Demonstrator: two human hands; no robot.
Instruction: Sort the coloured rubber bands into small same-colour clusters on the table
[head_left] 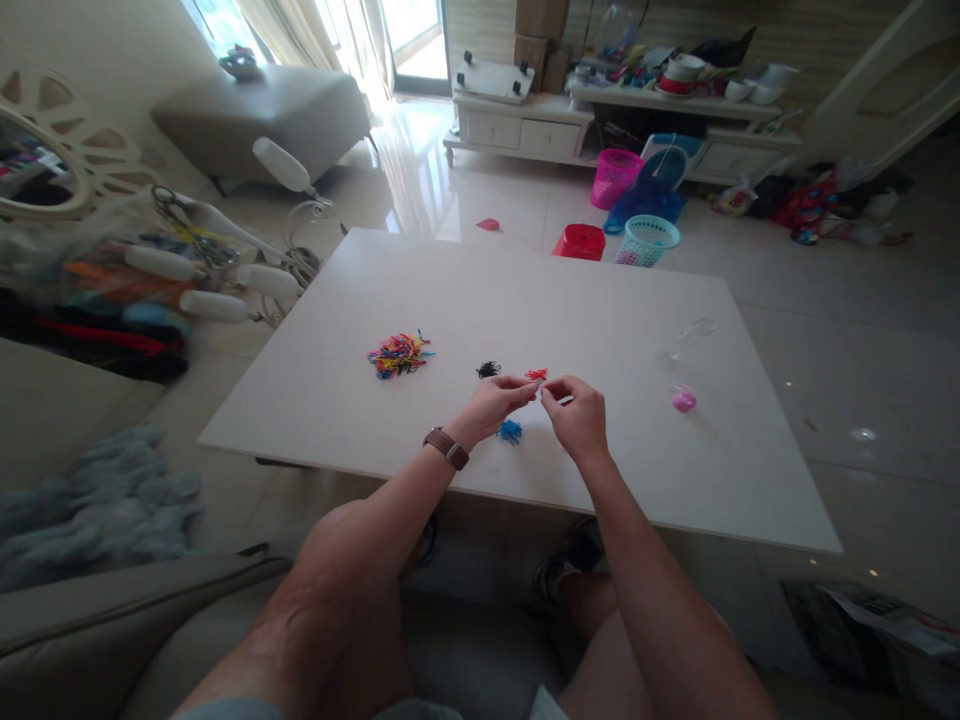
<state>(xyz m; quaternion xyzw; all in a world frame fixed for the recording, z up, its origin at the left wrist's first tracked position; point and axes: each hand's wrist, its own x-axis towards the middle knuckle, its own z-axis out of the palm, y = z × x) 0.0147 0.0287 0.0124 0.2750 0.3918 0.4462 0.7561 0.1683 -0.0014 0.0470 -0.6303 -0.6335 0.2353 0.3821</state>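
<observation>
My left hand [501,402], with a brown watch strap at the wrist, is closed in a pinch above the white table [645,310]. Facing it, my right hand [577,415] pinches too, its fingertips almost meeting those of the left. Whatever sits between the fingertips is too small to name. Just beyond the hands lies a red pile of thin bands [536,374]. A black pile [488,369] is left of it, and a blue pile [510,431] lies nearer me, under the wrists. Further left spreads a larger mixed-colour pile [400,355]. A bit of yellow shows behind my right hand.
A pink round object [683,400] and a clear plastic piece [697,330] lie at the table's right. Past the far edge stand a red bin [581,241] and a light-blue basket [649,238]. A white lamp [240,280] stands by the left edge.
</observation>
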